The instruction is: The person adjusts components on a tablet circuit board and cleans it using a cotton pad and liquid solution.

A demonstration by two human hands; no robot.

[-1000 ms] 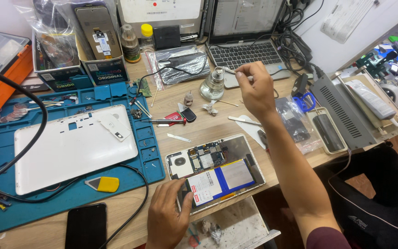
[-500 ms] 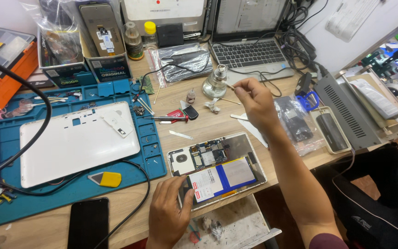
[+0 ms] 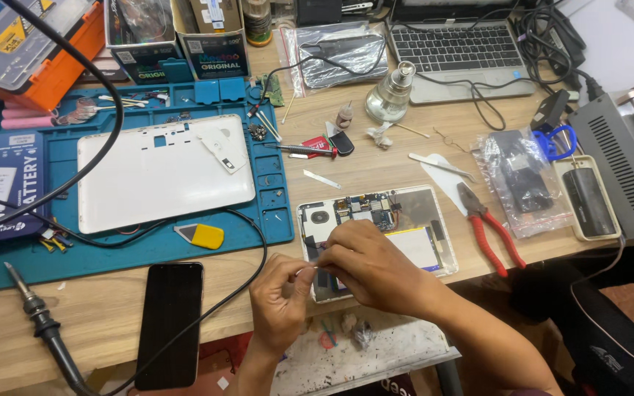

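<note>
opened tablet — flat on desk edge, beside blue mat; light, stiff shell, fragile board, best gripped by its rim | right hand curled over its lower left | left hand pinching closed — something tiny, cannot tell what

A light brown wooden workbench carries everything. On its left part lies a blue rubber work mat. In front of the mat, a black smartphone lies flat, and a soldering iron with black handle lies beside it. On the right are red-handled pliers, a small glass bottle and a grey laptop. An opened white tablet lies near the front edge.
</note>
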